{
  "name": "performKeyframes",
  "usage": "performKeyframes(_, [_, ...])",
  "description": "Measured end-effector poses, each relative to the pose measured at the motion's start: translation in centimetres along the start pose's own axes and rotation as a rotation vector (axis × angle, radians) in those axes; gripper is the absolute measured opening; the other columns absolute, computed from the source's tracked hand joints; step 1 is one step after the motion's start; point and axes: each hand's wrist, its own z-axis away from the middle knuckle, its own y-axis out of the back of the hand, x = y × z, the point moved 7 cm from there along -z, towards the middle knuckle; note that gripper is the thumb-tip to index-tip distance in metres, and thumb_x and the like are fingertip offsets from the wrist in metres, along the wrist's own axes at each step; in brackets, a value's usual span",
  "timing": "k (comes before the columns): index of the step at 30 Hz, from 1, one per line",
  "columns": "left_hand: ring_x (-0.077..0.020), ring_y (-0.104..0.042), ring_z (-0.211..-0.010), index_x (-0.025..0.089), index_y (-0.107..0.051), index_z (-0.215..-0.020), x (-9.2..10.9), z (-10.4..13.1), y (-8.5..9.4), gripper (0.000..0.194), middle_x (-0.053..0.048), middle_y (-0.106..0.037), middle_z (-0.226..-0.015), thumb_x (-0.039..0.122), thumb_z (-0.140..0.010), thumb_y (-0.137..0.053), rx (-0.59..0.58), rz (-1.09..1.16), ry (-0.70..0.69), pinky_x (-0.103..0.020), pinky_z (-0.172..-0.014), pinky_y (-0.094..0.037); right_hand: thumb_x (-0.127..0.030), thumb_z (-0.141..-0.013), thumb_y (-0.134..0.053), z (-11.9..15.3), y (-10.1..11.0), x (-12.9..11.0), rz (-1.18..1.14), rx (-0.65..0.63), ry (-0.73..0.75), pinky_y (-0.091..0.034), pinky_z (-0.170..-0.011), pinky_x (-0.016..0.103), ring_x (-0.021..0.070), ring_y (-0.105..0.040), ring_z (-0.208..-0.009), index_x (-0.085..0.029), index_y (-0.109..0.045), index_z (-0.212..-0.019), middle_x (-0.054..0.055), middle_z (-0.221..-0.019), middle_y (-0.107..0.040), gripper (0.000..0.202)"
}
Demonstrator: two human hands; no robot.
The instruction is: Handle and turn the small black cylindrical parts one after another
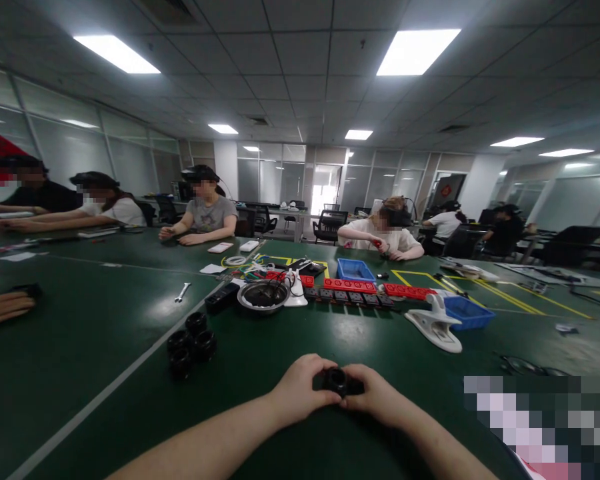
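Observation:
Both of my hands meet low in the middle of the green table (105, 347). My left hand (300, 387) and my right hand (375, 397) together grip one small black round part (337, 381), which shows between the fingertips. To the left lies a cluster of several similar black round parts (191, 343), apart from my hands.
Beyond my hands stand a metal bowl (263, 295), a black box (222, 297), red and black blocks in rows (353, 287), two blue trays (467, 312), a white clamp-like tool (437, 323) and a wrench (182, 292). Other people sit around the table; another person's hand (3, 308) rests at the left edge.

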Motion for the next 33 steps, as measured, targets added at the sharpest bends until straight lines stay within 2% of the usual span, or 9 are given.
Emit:
performKeyframes(5, [-0.0212, -0.052, -0.086, 0.021, -0.06, -0.094, -0.6, 0.3, -0.2, 0.036, -0.002, -0.058, -0.09, 0.032, -0.062, -0.073, 0.104, -0.051, 0.087, -0.031, -0.076, -0.039, -0.032, -0.06, -0.068, 0.0, -0.5, 0.1, 0.177, 0.145, -0.096, -0.034, -0.055, 0.023, 0.0161, -0.051, -0.066, -0.017, -0.054, -0.07, -0.001, -0.069, -0.056, 0.023])
performKeyframes(9, [-0.0235, -0.05, -0.09, 0.019, -0.057, -0.095, -0.9, 0.6, -0.2, 0.034, -0.004, -0.056, -0.094, 0.03, -0.065, -0.07, 0.165, -0.107, 0.144, -0.036, -0.08, -0.037, -0.035, -0.066, -0.062, 0.4, -0.4, -1.1, 0.415, 0.282, -0.131, -0.033, -0.058, 0.026, 0.0176, -0.051, -0.065, -0.018, -0.052, -0.069, 0.002, -0.069, -0.057, 0.021])
performKeyframes(11, [-0.0234, -0.049, -0.092, 0.02, -0.056, -0.096, -0.6, 0.5, -0.2, 0.033, -0.004, -0.056, -0.095, 0.029, -0.067, -0.069, 0.135, -0.106, 0.111, -0.036, -0.082, -0.036, -0.034, -0.065, -0.064, 0.4, -0.5, -1.5, 0.408, 0.272, -0.083, -0.035, -0.064, 0.027, 0.0194, -0.052, -0.072, -0.018, -0.055, -0.078, 0.003, -0.077, -0.059, 0.022])
performKeyframes(14, [-0.0209, -0.05, -0.091, 0.022, -0.058, -0.097, 0.0, 0.4, -0.1, 0.032, -0.002, -0.057, -0.093, 0.028, -0.067, -0.069, 0.043, -0.08, 0.03, -0.032, -0.081, -0.038, -0.033, -0.061, -0.069, 0.3, -0.6, -1.7, 0.254, 0.135, 0.046, -0.037, -0.071, 0.029, 0.0209, -0.051, -0.083, -0.019, -0.057, -0.094, 0.003, -0.089, -0.058, 0.038])
performKeyframes(19, [-0.0181, -0.053, -0.09, 0.022, -0.059, -0.099, 0.6, 0.3, 0.1, 0.035, -0.001, -0.058, -0.094, 0.026, -0.067, -0.07, -0.067, -0.029, -0.049, -0.026, -0.078, -0.041, -0.026, -0.062, -0.069, 0.5, -0.1, -1.2, 0.049, -0.054, 0.053, -0.039, -0.069, 0.026, 0.0183, -0.053, -0.08, -0.017, -0.061, -0.086, 0.0, -0.083, -0.058, 0.027])
performKeyframes(22, [-0.0175, -0.054, -0.086, 0.022, -0.06, -0.097, 0.5, 0.3, -0.1, 0.034, 0.0, -0.058, -0.092, 0.026, -0.065, -0.071, -0.068, -0.017, -0.039, -0.026, -0.076, -0.041, -0.024, -0.059, -0.071, 0.5, -0.1, -0.8, 0.055, -0.023, -0.008, -0.038, -0.06, 0.023, 0.0161, -0.053, -0.071, -0.016, -0.06, -0.079, -0.001, -0.076, -0.057, 0.024])
performKeyframes(26, [-0.0201, -0.053, -0.085, 0.02, -0.059, -0.091, 0.2, 0.6, -0.2, 0.034, -0.002, -0.057, -0.089, 0.03, -0.062, -0.072, 0.03, -0.041, 0.031, -0.029, -0.074, -0.041, -0.035, -0.056, -0.072, 0.5, -0.6, -0.7, 0.194, 0.123, -0.073, -0.032, -0.054, 0.024, 0.017, -0.05, -0.065, -0.016, -0.054, -0.071, 0.001, -0.071, -0.056, 0.03])
performKeyframes(29, [-0.0214, -0.052, -0.084, 0.019, -0.057, -0.09, -0.1, 0.8, -0.2, 0.033, -0.002, -0.056, -0.088, 0.029, -0.062, -0.072, 0.11, -0.064, 0.089, -0.031, -0.074, -0.039, -0.041, -0.062, -0.066, 0.5, -0.8, -1.2, 0.415, 0.238, -0.096, -0.031, -0.055, 0.026, 0.0179, -0.051, -0.063, -0.018, -0.052, -0.071, 0.002, -0.07, -0.058, 0.029])
performKeyframes(33, [-0.0223, -0.052, -0.084, 0.019, -0.057, -0.088, -0.4, 0.8, -0.2, 0.033, -0.002, -0.056, -0.088, 0.03, -0.061, -0.072, 0.136, -0.069, 0.121, -0.032, -0.073, -0.039, -0.042, -0.064, -0.063, 0.6, -0.9, -1.8, 0.52, 0.248, -0.1, -0.034, -0.061, 0.029, 0.0214, -0.054, -0.069, -0.018, -0.054, -0.073, 0.005, -0.073, -0.061, 0.027])
